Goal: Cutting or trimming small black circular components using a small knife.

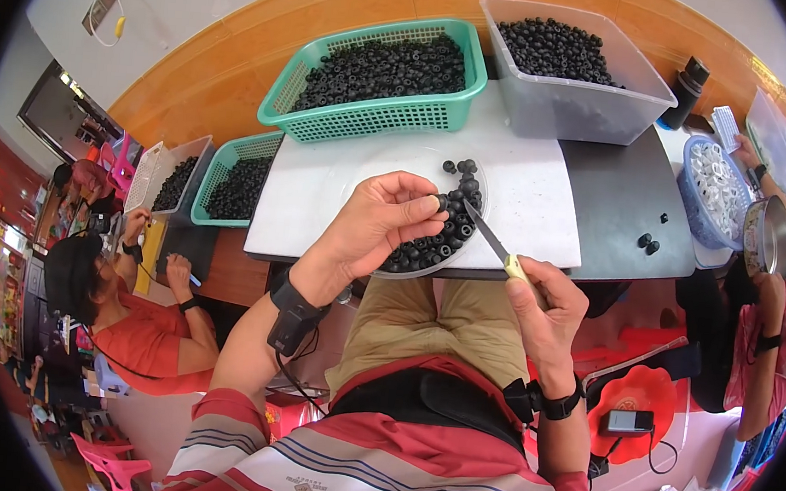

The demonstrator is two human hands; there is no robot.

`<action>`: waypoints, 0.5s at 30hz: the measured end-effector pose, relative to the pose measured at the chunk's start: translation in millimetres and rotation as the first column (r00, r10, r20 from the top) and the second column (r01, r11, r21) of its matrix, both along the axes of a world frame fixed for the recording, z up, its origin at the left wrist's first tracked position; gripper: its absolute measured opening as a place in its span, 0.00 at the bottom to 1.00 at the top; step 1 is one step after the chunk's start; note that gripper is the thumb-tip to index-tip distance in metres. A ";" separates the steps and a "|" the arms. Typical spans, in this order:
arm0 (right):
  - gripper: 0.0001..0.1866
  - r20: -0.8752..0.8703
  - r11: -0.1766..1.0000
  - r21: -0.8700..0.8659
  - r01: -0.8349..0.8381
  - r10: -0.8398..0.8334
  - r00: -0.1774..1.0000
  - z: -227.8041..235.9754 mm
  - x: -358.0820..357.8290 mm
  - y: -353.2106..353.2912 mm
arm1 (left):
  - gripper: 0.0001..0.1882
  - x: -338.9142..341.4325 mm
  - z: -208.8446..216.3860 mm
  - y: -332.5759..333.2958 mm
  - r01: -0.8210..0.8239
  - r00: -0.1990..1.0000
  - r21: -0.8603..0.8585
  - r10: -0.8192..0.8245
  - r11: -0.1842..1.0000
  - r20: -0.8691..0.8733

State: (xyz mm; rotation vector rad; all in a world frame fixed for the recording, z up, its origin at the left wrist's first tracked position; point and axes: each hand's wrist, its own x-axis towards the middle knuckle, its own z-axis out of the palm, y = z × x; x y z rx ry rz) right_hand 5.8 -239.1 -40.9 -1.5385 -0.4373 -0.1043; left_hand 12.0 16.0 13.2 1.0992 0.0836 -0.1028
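Observation:
Between the thumb and fingers of my left hand (372,218) is a small round black part (442,203), partly hidden by the fingertips. My right hand (547,311) is closed around the pale yellow handle of a small knife (489,232). The blade's tip points up and left, close to the black part; I cannot tell whether they touch. Below both hands, a pile of black ring-like parts (425,254) lies in a shallow clear round tray at the table's front edge. More loose black parts (459,167) trail toward its far side.
Beyond the white board (531,196) stand a green basket (375,122) and a clear bin (588,109), both full of black parts. Right are a black bottle (687,91) and a blue basket (713,192) of whitish pieces. Co-workers sit on both sides.

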 end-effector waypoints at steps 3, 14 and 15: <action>0.14 0.022 0.999 0.016 -0.030 0.030 0.999 4.9 0.1 8.7 | 0.09 -7.4 -2.8 -4.7 -0.001 1.000 -0.091 -0.001 0.996 -0.025; 0.14 0.166 0.997 -0.033 -0.069 0.074 0.983 8.6 1.0 24.1 | 0.08 -23.5 -9.5 -20.2 0.031 0.999 -0.328 -0.035 0.944 -0.007; 0.14 0.165 0.997 -0.034 -0.069 0.073 0.984 9.0 1.2 23.8 | 0.08 -24.3 -10.3 -20.9 0.017 1.000 -0.333 -0.023 0.943 -0.016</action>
